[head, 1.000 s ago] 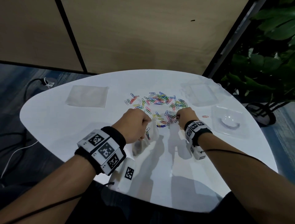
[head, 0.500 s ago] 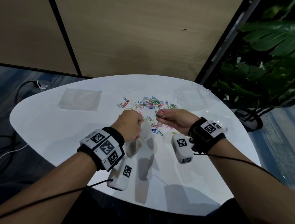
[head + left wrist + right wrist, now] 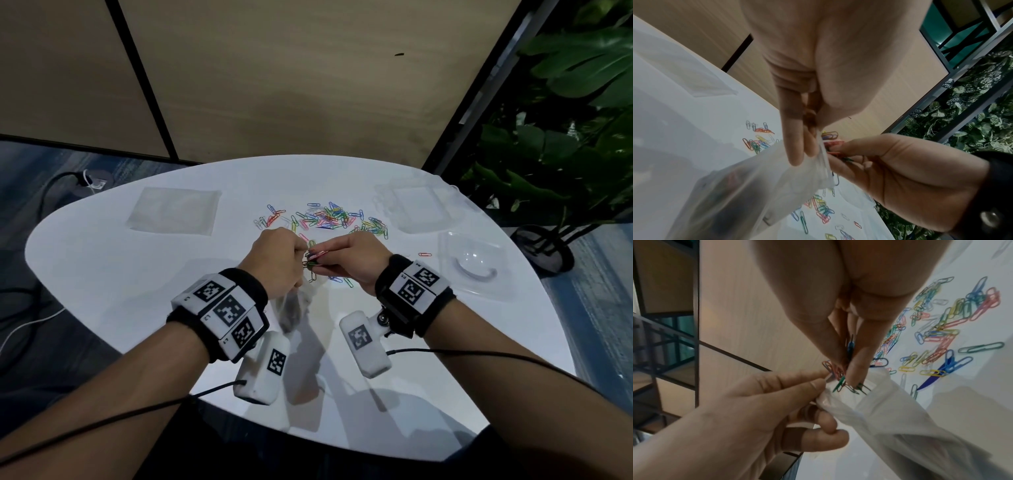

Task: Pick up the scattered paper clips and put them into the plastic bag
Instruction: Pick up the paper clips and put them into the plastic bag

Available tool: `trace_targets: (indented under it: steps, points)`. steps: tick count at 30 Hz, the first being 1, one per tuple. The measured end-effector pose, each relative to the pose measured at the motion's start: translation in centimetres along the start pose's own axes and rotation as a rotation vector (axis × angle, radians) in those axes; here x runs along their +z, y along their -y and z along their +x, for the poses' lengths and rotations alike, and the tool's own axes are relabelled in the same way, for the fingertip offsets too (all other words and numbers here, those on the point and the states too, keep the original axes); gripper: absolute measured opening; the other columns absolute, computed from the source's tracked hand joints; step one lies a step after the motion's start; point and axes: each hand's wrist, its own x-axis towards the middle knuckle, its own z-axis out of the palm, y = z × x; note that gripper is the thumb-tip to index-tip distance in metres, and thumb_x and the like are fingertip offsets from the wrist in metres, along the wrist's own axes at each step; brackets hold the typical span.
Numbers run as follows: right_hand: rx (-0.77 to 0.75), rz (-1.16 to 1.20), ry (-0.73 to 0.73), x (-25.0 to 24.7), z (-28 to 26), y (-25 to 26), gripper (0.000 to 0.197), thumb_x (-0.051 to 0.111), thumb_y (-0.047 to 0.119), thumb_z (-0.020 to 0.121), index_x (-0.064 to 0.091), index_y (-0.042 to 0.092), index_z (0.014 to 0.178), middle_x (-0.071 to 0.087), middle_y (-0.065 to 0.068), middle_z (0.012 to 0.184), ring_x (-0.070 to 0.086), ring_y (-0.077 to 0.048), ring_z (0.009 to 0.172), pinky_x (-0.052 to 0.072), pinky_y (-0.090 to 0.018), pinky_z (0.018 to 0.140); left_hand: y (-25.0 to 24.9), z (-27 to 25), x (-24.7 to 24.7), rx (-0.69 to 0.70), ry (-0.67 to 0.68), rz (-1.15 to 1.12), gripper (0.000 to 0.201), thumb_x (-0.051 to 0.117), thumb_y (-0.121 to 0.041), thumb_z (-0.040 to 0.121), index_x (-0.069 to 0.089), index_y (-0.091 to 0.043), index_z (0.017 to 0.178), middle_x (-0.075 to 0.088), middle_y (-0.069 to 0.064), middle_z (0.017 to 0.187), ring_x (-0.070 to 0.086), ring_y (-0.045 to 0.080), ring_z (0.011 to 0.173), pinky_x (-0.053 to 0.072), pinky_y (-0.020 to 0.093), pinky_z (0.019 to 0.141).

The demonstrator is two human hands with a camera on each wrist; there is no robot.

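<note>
My left hand (image 3: 279, 260) pinches the rim of a small clear plastic bag (image 3: 294, 306) and holds it hanging above the white table (image 3: 102, 274). The bag (image 3: 748, 191) droops below my left fingers (image 3: 795, 142); its mouth (image 3: 851, 386) stands open. My right hand (image 3: 356, 262) pinches a bunch of coloured paper clips (image 3: 313, 262) right at that mouth. In the right wrist view the clips (image 3: 840, 381) hang from my fingertips (image 3: 856, 371), some tips over the bag's opening. Many loose paper clips (image 3: 329, 217) lie scattered just beyond both hands.
A flat clear bag (image 3: 174, 210) lies at the table's far left, another clear packet (image 3: 416, 205) at the far right. A clear plastic blister tray (image 3: 474, 263) sits near the right edge, with one red clip (image 3: 424, 254) beside it. A potted plant (image 3: 561, 137) stands right of the table.
My right hand lifted from the clip pile with a bunch of clips and moved left to the bag's mouth. My left hand raised the bag a little.
</note>
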Motion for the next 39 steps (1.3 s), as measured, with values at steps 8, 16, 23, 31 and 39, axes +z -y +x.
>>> trace_targets:
  steps: [8,16,23,31,39]
  points:
    - [-0.164,-0.605,0.054,0.9,-0.1,-0.9,0.023,0.066,-0.002,0.072,0.078,0.016,0.083,0.074,-0.011,0.076,0.069,-0.026,0.071,0.059,-0.033,0.075,0.4,0.1,0.0,0.032,0.0,0.024,0.028,0.045,-0.001,0.093,0.071,0.005,0.086,0.07,0.027,0.077,0.073,0.037,0.07,0.063,0.046,0.068]
    - [-0.231,-0.918,0.21,1.9,-0.7,0.0,0.016,0.057,0.004,0.084,0.071,0.008,0.08,0.068,-0.006,0.075,0.065,-0.026,0.077,0.053,-0.026,0.068,0.8,-0.2,-0.3,0.03,-0.013,0.021,0.029,0.046,-0.001,0.094,0.075,0.001,0.092,0.072,0.021,0.078,0.073,0.035,0.073,0.063,0.045,0.074]
    - [-0.006,-0.704,-0.219,-8.6,2.7,0.1,0.026,0.073,0.006,0.081,0.069,0.01,0.107,0.07,-0.007,0.091,0.07,-0.025,0.08,0.062,-0.037,0.072,1.0,-0.7,-1.3,0.038,-0.023,0.057,0.025,0.041,0.0,0.097,0.052,-0.016,0.081,0.07,0.028,0.089,0.075,0.025,0.06,0.063,0.046,0.063]
    - [0.277,-1.186,-0.363,-14.2,5.7,-6.5,0.094,0.091,0.048,0.052,0.044,0.02,0.129,0.05,-0.013,0.131,0.052,-0.029,0.117,0.046,-0.035,0.095,1.2,-0.4,-1.4,-0.009,-0.015,0.082,0.03,0.042,0.0,0.093,0.07,0.001,0.081,0.072,0.018,0.089,0.072,0.037,0.079,0.063,0.045,0.075]
    - [-0.064,-1.197,-0.274,-8.3,8.6,-6.5,0.065,0.071,0.02,0.08,0.046,0.027,0.14,0.037,-0.011,0.137,0.05,-0.03,0.116,0.044,-0.029,0.095,0.7,-0.6,-1.3,0.016,-0.015,0.105,0.046,0.044,-0.001,0.094,0.042,-0.016,0.05,0.06,0.017,0.074,0.072,0.039,0.078,0.062,0.044,0.075]
